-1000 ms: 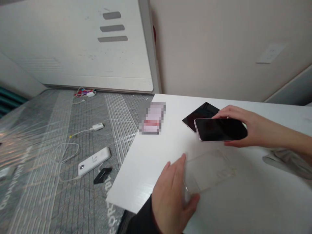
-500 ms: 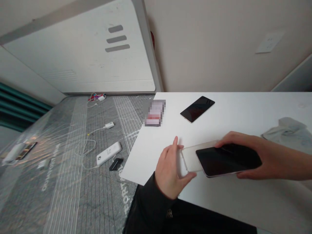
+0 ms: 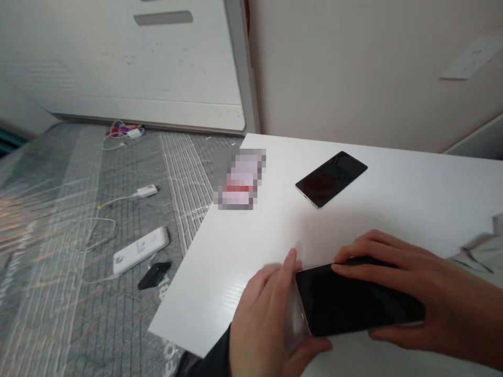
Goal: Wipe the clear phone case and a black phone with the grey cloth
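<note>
My right hand (image 3: 424,293) grips a black-screened smartphone (image 3: 353,298) from above, its fingers across the far edge and its thumb under the near edge. My left hand (image 3: 267,324) holds a transparent plastic phone case (image 3: 295,319) at the phone's left end. The phone's end sits against or inside the case, and my fingers hide part of the case. A second black smartphone (image 3: 330,179) lies screen up on the white table (image 3: 251,251), beyond my hands and apart from them.
A pixelated, blurred item (image 3: 240,179) lies at the table's far left. A grey cloth (image 3: 481,256) sits at the right edge. Left of the table, a grey mattress (image 3: 78,209) holds a white power bank (image 3: 140,250), white cables, and a small black object (image 3: 154,275).
The case has been lifted from the table into my left hand. My right hand has brought the phone down to it, and both hands have closed in together toward the near edge.
</note>
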Available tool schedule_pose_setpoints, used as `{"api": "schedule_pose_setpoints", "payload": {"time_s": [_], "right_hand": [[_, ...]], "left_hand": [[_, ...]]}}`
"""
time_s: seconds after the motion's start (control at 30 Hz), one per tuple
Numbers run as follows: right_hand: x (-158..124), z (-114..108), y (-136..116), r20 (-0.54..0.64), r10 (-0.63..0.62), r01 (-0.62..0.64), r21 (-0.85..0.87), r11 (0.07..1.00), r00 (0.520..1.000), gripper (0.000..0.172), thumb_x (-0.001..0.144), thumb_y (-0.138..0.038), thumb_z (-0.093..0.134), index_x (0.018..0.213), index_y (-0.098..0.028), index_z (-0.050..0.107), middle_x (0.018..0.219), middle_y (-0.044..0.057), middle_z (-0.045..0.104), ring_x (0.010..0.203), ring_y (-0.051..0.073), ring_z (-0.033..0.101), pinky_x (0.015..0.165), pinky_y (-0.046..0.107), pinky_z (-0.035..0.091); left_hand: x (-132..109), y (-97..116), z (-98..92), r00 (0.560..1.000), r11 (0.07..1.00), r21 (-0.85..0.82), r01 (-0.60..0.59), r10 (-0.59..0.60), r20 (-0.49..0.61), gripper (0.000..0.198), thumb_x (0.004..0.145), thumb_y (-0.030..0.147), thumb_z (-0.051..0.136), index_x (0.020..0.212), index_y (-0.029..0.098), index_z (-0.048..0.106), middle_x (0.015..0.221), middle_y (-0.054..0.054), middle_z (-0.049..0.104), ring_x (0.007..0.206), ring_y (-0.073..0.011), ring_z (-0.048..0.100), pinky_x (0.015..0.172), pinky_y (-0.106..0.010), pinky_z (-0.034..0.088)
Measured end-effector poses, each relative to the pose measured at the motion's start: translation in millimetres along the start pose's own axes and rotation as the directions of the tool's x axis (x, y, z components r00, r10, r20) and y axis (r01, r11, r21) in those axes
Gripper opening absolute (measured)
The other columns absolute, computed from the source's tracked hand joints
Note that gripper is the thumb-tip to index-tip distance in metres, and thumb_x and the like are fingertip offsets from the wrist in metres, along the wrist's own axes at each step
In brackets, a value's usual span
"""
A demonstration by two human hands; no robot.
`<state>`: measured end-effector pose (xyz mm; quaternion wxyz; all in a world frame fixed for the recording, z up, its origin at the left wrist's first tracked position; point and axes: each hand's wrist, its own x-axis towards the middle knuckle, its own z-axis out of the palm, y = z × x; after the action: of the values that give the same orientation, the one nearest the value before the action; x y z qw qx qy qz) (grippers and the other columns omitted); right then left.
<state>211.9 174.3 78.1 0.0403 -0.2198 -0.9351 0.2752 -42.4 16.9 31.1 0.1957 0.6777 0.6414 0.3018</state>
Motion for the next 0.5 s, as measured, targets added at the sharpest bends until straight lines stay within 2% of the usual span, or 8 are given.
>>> {"api": "schedule_pose_setpoints", "payload": {"time_s": [0.1,0.13,0.2,0.33,0.4,0.43,0.5], "right_hand": [[2.7,3.0,-1.7,-0.024,-0.028,0.029,0.038,0.999,0.999,0.078,0.078,-0.044,0.093,0.149,-0.043,0.060,0.139,0.005,0.073,0.123,0.034,0.070,0.101,0.050,0.066],[2.6,5.0,-1.8,-0.026,-0.025,0.026,0.058,0.998,0.999,0.078,0.079,-0.044,0.093,0.150,-0.042,0.060,0.140,0.006,0.073,0.124,0.034,0.069,0.101,0.049,0.066],[0.1,10.3,-1.8,-0.037,0.005,-0.002,0.076,0.997,0.999,0.078,0.081,-0.047,0.091,0.152,-0.043,0.058,0.140,0.007,0.072,0.125,0.034,0.068,0.100,0.050,0.066],[-12.5,20.8,2.2,-0.121,0.052,-0.048,0.038,0.998,0.991,0.087,0.080,-0.057,0.091,0.157,-0.049,0.050,0.134,0.006,0.075,0.126,0.040,0.067,0.102,0.061,0.063],[-22.7,23.0,9.4,-0.153,0.066,-0.059,0.045,0.997,0.986,0.095,0.079,-0.068,0.087,0.161,-0.049,0.044,0.144,0.008,0.070,0.133,0.043,0.064,0.107,0.066,0.060],[-28.6,23.1,14.3,-0.178,0.091,-0.082,0.061,0.995,0.980,0.094,0.081,-0.073,0.083,0.163,-0.048,0.043,0.151,0.009,0.066,0.138,0.045,0.062,0.110,0.067,0.058],[-41.2,22.4,24.9,-0.243,0.196,-0.172,0.117,0.978,0.950,0.080,0.092,-0.072,0.070,0.163,-0.047,0.043,0.161,0.009,0.057,0.144,0.044,0.057,0.116,0.068,0.053]], "left_hand": [[-1.6,-8.1,4.2,0.997,0.996,0.050,-0.074,0.075,-0.028,0.131,0.066,0.033,0.103,0.171,0.032,0.025,0.142,-0.005,0.073,0.118,-0.0289,0.075,0.102,-0.036,0.064],[-1.9,-8.4,5.6,0.993,0.994,0.063,-0.088,0.092,-0.074,0.123,0.069,0.036,0.100,0.170,0.030,0.030,0.141,-0.006,0.074,0.115,-0.0287,0.076,0.099,-0.036,0.064],[-1.7,-4.0,6.4,0.996,0.998,0.036,-0.052,0.055,-0.068,0.112,0.077,0.034,0.094,0.170,0.028,0.031,0.145,-0.007,0.072,0.122,-0.0295,0.073,0.104,-0.037,0.063],[2.0,11.1,4.1,0.999,1.000,-0.006,0.016,-0.017,-0.034,0.111,0.079,0.024,0.091,0.169,0.027,0.025,0.147,-0.009,0.070,0.128,-0.0305,0.070,0.106,-0.044,0.062],[2.4,13.2,3.6,0.999,1.000,0.000,0.027,-0.027,-0.020,0.115,0.077,0.021,0.094,0.168,0.028,0.023,0.148,-0.010,0.068,0.132,-0.0322,0.067,0.111,-0.048,0.061],[1.7,12.7,3.3,1.000,1.000,-0.001,0.025,-0.025,-0.014,0.116,0.077,0.019,0.093,0.168,0.029,0.022,0.150,-0.011,0.067,0.136,-0.0328,0.065,0.114,-0.050,0.059],[-0.7,9.6,2.3,1.000,1.000,-0.018,0.004,-0.005,-0.016,0.115,0.080,0.014,0.088,0.170,0.032,0.018,0.155,-0.011,0.063,0.142,-0.0333,0.062,0.118,-0.053,0.056]]}}
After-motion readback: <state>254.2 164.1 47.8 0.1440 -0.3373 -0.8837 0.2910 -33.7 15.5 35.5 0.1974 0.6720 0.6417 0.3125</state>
